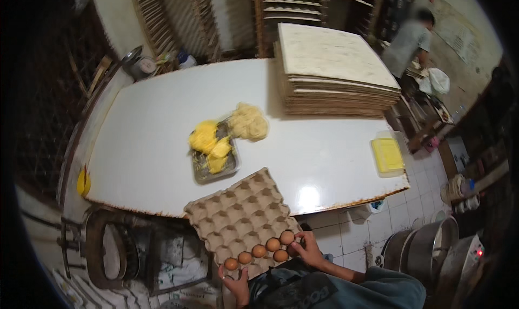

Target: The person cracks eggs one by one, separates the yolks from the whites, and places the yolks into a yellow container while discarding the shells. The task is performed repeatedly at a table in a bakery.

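A brown egg tray overhangs the near edge of the white bench, its far corner over the top and its near part by the person's body. The left hand has its fingers clamped on the tray's near left corner; the right hand is at the right edge, its fingers beside the end egg, though I cannot tell whether they close on the egg or the cardboard. Five brown eggs form a slanting row across the tray, with another egg just beside it, nearer the body. Beyond the tray, a clear container holds yellow lumps, and a pale doughy mass lies beside it. A stack of boards stands at the far right, well apart from a yellow-filled box
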`<action>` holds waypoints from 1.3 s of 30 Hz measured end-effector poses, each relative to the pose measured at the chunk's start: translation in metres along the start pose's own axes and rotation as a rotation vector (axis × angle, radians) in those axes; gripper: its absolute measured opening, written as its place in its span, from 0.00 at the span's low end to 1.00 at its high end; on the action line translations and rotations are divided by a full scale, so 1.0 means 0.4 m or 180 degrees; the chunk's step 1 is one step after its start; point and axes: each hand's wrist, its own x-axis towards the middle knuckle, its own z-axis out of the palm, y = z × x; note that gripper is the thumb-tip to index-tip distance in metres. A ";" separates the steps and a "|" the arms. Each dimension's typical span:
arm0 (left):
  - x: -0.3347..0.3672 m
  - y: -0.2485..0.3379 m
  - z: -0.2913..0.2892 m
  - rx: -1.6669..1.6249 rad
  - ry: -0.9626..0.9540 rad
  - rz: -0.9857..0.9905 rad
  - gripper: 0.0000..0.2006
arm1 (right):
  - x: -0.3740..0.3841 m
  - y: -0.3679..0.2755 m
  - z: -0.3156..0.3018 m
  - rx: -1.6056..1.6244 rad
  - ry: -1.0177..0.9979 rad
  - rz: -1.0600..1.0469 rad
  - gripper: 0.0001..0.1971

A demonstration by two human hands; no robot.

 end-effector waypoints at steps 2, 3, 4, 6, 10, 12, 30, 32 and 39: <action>0.018 0.004 0.103 0.0677 -0.0415 0.0373 0.41 | 0.012 0.035 -0.089 -0.0046 0.0371 0.0372 0.16; 0.034 0.006 0.139 0.0794 -0.0605 0.0514 0.41 | 0.012 0.043 -0.122 -0.0087 0.0576 0.0576 0.16; 0.022 0.036 0.222 0.0832 -0.0813 0.0571 0.40 | 0.031 0.118 -0.177 -0.0137 0.0818 0.0468 0.17; 0.020 0.098 0.358 0.0858 -0.1094 0.0758 0.40 | 0.081 0.193 -0.272 -0.0184 0.1101 0.0494 0.16; 0.052 0.132 0.567 0.0986 -0.1475 0.1226 0.38 | 0.167 0.285 -0.408 -0.0223 0.1407 0.0710 0.18; 0.075 0.148 0.640 0.1135 -0.1797 0.1277 0.41 | 0.191 0.273 -0.459 -0.0225 0.1554 0.0824 0.20; 0.041 0.255 0.949 0.1395 -0.2786 0.1296 0.45 | 0.236 0.413 -0.859 0.1318 0.3417 0.1925 0.22; 0.024 0.297 0.951 0.1660 -0.2816 0.1184 0.44 | 0.260 0.436 -0.886 0.1580 0.3527 0.2121 0.27; 0.045 0.216 0.987 0.0898 -0.3150 0.0778 0.42 | 0.284 0.609 -0.903 0.0975 0.4115 0.1949 0.31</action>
